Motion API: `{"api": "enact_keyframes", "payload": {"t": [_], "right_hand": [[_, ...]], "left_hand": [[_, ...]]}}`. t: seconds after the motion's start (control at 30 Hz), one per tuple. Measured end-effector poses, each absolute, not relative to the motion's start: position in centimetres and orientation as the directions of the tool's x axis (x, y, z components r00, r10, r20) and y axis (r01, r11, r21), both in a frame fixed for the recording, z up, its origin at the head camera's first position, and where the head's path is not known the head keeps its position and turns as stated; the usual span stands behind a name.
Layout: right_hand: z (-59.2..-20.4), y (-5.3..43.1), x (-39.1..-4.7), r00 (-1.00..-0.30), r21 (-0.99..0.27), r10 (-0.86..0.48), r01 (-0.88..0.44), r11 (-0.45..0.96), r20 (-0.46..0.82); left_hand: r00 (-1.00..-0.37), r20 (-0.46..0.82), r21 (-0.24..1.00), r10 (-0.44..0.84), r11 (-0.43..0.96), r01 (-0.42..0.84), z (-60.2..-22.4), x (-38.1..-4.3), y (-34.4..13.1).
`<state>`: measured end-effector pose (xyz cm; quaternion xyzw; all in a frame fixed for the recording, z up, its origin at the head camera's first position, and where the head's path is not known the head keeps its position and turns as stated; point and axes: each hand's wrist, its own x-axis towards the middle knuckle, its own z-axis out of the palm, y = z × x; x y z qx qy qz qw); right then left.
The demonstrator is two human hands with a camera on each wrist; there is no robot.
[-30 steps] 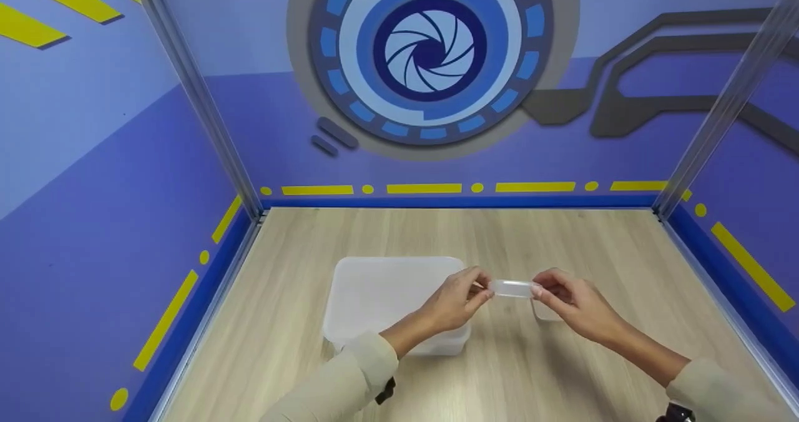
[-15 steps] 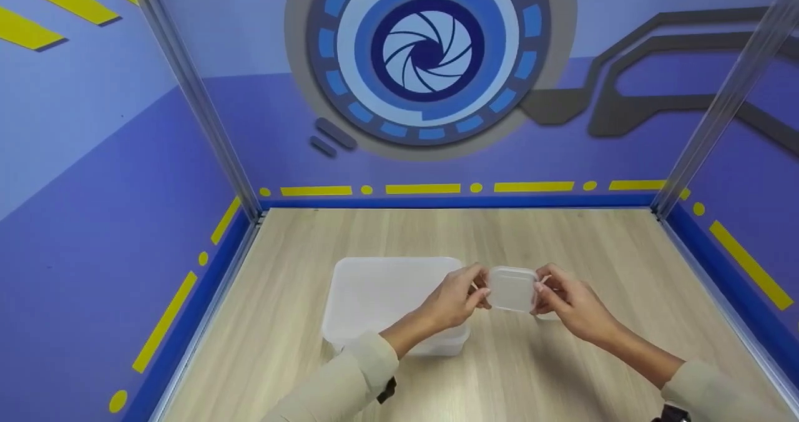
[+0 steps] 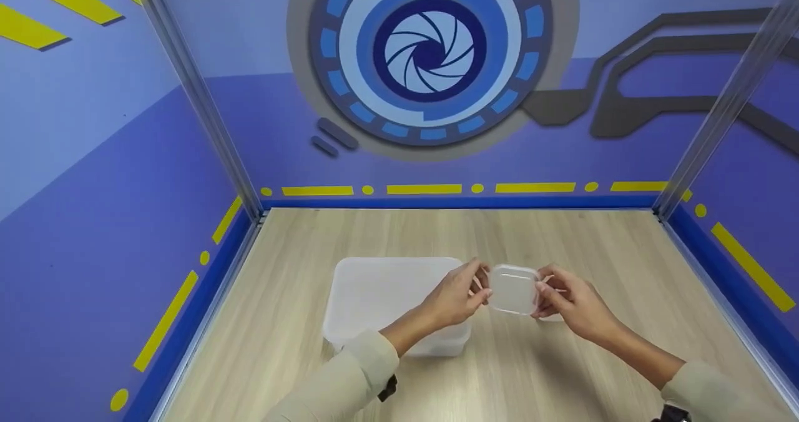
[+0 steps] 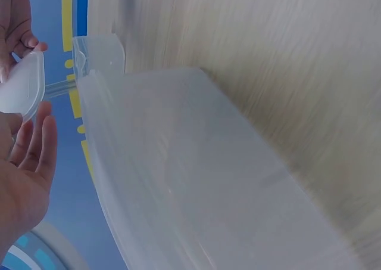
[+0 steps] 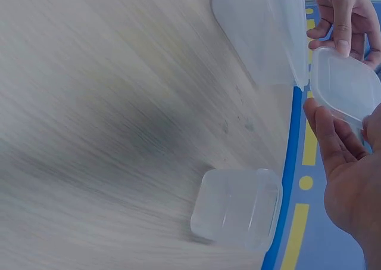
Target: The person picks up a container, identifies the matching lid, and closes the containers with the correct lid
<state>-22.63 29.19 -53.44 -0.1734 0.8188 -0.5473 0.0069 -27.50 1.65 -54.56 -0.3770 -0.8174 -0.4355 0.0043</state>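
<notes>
A small clear square plastic lid (image 3: 513, 289) is held up above the table between both hands, its broad face turned toward the head camera. My left hand (image 3: 459, 294) pinches its left edge, thumb in front. On the opposite edge, my right hand (image 3: 577, 300) grips it with thumb and fingers. Behind the right hand, a small clear square container (image 5: 235, 207) stands without a lid on the table; the head view shows only a sliver of it. To the left is a large translucent lidded box (image 3: 387, 297), partly covered by the left hand and forearm.
The pale wooden table (image 3: 499, 378) runs back to a blue panel wall (image 3: 249, 128) with yellow marks. Side panels and metal posts (image 3: 206, 110) enclose it left and right. A dark strap (image 3: 387, 387) shows at the left sleeve.
The lid has tipped from edge-on to showing its broad face, mostly in the first half second. Both hands have kept nearly the same place, with fingers shifting slightly on the edges.
</notes>
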Motion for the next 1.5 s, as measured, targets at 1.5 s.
{"api": "enact_keyframes", "payload": {"t": [1.5], "right_hand": [[-52.3,28.9,-23.0,-0.965,-0.847,-0.172,-0.257,0.465,0.198]], "left_hand": [[-0.662,0.375,0.436,0.649,0.507,0.744,-53.5,-27.7,1.9]]}}
